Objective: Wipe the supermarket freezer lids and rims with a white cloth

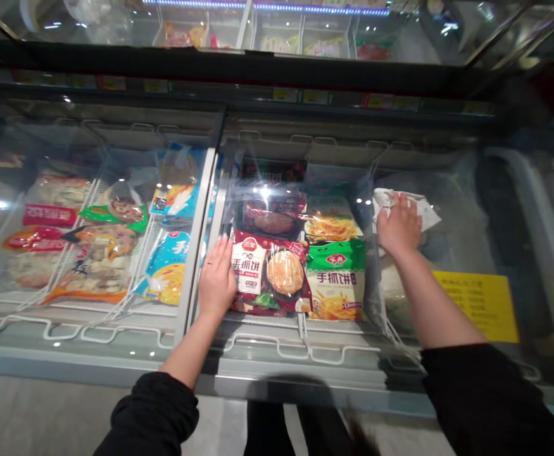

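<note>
A crumpled white wipe (428, 216), thin and soft, whether paper or fabric I cannot tell, lies on the clear glass lid (452, 174) of a chest freezer, directly beneath the right hand (400, 225). Its longer spread runs side to side, with one pointed corner reaching out past the fingers to the right and a smaller edge showing left of the thumb. The right hand is open and flat, fingers slightly spread and pointing away from the body, covering the wipe without pinching it. So the right hand is plainly the nearer one; the left hand (217, 278) is well apart to the left and closer to the body, open too, fingers together and extended, resting just beside the pale upright metal frame (196, 240). Between the hands, under the glass, are a dark red plastic food bag (271, 275) and a green-and-white plastic food bag (336, 278). Farther right, a yellow rectangular printed sheet (485, 307) sits beside the right forearm, nearer the body than the wipe.
</note>
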Motion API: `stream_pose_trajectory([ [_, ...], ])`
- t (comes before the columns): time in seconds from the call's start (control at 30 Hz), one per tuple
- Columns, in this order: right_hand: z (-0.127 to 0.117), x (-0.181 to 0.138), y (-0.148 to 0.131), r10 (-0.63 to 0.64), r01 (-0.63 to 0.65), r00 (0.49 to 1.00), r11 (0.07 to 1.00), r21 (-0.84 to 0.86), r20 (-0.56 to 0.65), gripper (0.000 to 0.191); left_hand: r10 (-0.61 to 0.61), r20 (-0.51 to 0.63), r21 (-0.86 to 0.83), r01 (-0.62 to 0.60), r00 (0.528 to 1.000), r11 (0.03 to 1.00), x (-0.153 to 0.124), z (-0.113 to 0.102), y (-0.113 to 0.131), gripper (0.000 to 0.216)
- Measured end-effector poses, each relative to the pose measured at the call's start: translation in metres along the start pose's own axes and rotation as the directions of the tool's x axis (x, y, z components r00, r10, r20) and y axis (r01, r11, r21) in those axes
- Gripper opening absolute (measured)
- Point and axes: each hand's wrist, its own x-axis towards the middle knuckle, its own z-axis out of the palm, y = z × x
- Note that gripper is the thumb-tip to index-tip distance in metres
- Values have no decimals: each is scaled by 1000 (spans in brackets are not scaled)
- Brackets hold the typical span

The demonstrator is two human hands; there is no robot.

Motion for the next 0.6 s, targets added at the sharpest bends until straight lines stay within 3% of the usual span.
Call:
stream_pose_trajectory([
  [0.07, 6, -4, -41, 15, -15, 1000, 1000, 21, 21, 69, 2, 1, 17, -2, 1000, 1000, 1, -1, 0, 73],
  [0.17, 23, -41, -126, -245, 241, 969, 967, 83, 38, 66, 22, -1, 39, -22, 1000, 999, 2, 0, 0, 73],
  [0.27, 38, -100, -193, -530, 518, 847, 841, 159, 45, 62, 34, -4, 49, -34, 999, 998, 2, 2, -3, 73],
  [0.33, 42, -133, -211, -659, 646, 752, 742, 176, 16, 61, 41, -8, 45, -41, 999, 998, 2, 3, -4, 74],
  [0.4, 41, -150, -204, -744, 734, 668, 657, 172, -6, 60, 45, -15, 40, -45, 999, 998, 2, 3, -4, 73],
  [0.47, 36, -150, -176, -780, 771, 625, 617, 160, -5, 59, 39, -26, 38, -38, 999, 999, 1, 3, -4, 71],
  [0.53, 31, -135, -135, -769, 761, 640, 635, 133, 10, 57, 30, -34, 35, -29, 999, 999, 1, 4, -4, 69],
  [0.6, 24, -109, -86, -714, 711, 700, 698, 84, 18, 58, 22, -34, 32, -21, 999, 999, 1, 4, -3, 68],
])
